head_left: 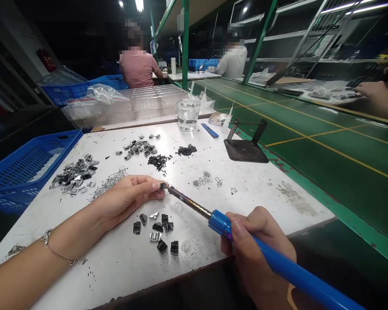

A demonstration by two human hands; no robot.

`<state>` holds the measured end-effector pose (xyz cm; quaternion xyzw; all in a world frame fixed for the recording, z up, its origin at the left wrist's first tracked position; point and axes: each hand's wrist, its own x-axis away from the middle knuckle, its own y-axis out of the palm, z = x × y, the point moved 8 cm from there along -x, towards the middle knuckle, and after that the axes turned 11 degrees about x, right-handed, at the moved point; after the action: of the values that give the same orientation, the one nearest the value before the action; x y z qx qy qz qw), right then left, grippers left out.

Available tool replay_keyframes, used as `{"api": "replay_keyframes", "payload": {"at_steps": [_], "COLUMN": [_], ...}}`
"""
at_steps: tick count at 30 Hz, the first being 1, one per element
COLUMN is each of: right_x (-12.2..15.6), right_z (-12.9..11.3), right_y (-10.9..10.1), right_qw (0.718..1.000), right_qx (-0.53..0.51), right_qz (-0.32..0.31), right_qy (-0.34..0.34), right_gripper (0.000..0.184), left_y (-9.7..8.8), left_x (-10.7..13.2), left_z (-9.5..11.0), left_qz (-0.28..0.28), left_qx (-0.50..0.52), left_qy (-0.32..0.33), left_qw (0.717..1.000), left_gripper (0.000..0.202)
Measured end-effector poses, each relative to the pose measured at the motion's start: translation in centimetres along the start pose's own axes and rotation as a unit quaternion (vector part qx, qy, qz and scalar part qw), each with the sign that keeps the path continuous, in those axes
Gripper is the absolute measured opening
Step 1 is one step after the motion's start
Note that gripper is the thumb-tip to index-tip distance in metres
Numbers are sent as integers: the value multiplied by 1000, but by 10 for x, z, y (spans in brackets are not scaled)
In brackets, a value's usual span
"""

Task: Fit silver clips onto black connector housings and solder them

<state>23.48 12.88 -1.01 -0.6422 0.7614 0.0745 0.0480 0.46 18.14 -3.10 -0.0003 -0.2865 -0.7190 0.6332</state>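
Note:
My left hand [132,193] is closed, pinching a small black part [163,186] between thumb and fingers above the white tabletop. Wrapped round the blue handle of a soldering iron [197,207] is my right hand [255,245]. The iron's tip meets or nearly meets the small part; I cannot tell which. Below my left hand lie several black and silver metal-shelled parts [157,227]. Beyond it are a pile of thin bent wire pieces [108,185], a heap of shiny metal-shelled parts [76,172] and a pile of tiny black pieces [158,162].
A dark metal stand [247,148] is at the table's right rear, near a glass cup of liquid [187,115] and a blue strip-like object [210,130]. A blue basket [29,163] stands left. Clear plastic trays [142,103] lie behind. Two people [139,66] sit farther back.

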Motion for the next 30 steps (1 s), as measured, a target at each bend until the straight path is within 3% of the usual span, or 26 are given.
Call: {"api": "replay_keyframes", "payload": {"at_steps": [7,14,23,30], "right_x": [1,-1,-1,-2], "right_z": [-1,6,7,6], "right_y": [-2,-9,-6,-6], "right_qw": [1000,997,998,998], "right_qx": [15,-72,-29,-11], "right_qz": [8,1,-12,-16], "right_qy": [6,26,55,59], "right_gripper": [31,29,30,29], "left_y": [1,1,7,6], "left_x": [0,1,1,1], "left_z": [0,1,1,2], "left_qz": [2,5,-39,-31], "left_qx": [-1,-21,-54,-68], "left_qy": [-1,-7,-6,-2], "left_qw": [1000,1000,998,997], "left_gripper": [9,8,7,7]}}
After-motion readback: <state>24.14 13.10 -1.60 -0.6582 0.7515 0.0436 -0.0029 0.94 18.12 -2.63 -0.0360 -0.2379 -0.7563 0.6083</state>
